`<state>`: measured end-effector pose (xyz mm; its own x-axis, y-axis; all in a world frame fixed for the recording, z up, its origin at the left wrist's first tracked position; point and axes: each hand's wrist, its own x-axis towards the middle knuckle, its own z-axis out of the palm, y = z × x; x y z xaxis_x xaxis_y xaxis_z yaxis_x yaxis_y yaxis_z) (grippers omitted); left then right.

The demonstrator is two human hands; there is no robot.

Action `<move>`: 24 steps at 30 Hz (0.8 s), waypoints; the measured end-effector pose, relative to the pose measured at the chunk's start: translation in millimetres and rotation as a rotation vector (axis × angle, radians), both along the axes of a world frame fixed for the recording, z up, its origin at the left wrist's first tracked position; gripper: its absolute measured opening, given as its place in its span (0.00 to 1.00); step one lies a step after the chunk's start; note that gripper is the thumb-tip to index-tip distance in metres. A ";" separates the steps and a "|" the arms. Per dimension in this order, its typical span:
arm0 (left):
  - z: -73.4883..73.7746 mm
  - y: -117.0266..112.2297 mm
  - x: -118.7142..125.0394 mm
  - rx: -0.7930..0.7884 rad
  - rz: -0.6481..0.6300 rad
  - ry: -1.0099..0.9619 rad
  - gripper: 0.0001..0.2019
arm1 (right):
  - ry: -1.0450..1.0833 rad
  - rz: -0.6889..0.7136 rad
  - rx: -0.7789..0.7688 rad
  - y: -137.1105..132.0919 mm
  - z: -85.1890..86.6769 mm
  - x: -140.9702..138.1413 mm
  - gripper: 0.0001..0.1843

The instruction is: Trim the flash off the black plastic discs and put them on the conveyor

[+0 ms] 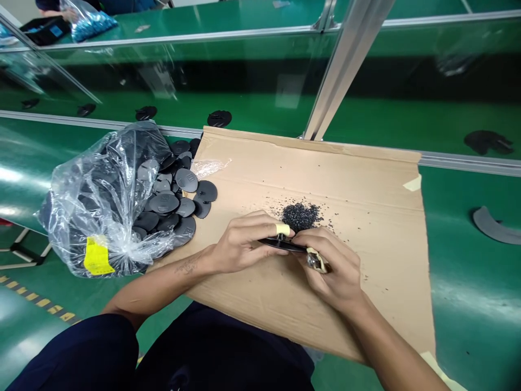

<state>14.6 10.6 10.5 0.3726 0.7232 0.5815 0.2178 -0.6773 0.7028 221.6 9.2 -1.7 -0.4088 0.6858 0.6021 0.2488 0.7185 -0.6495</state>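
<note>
My left hand pinches a thin black oval disc edge-on, above the cardboard sheet. Pale yellow tape is wrapped round one of its fingertips. Closed at the disc's right end, my right hand grips a small shiny tool wrapped in pale tape; its working end is hidden, so its exact kind cannot be told. Just beyond both hands lies a pile of small black shavings, with loose bits scattered around it. Many similar black discs spill from a clear plastic bag on the left.
The cardboard sheet covers the green bench, taped at its right corners. A metal post and rail stand behind it. A curved grey-black piece lies at right. Several black parts, one a slotted disc, sit along the back.
</note>
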 end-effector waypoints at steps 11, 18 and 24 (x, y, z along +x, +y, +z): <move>-3.1 -2.8 0.6 0.025 0.032 -0.053 0.10 | -0.004 0.020 -0.012 -1.5 5.2 -0.3 0.14; -1.2 -2.1 -0.2 0.042 -0.001 -0.013 0.12 | -0.028 0.022 -0.015 -1.7 6.3 1.1 0.12; -1.2 -4.4 -0.9 0.084 0.019 -0.026 0.10 | -0.020 0.054 -0.015 -0.3 8.6 2.4 0.12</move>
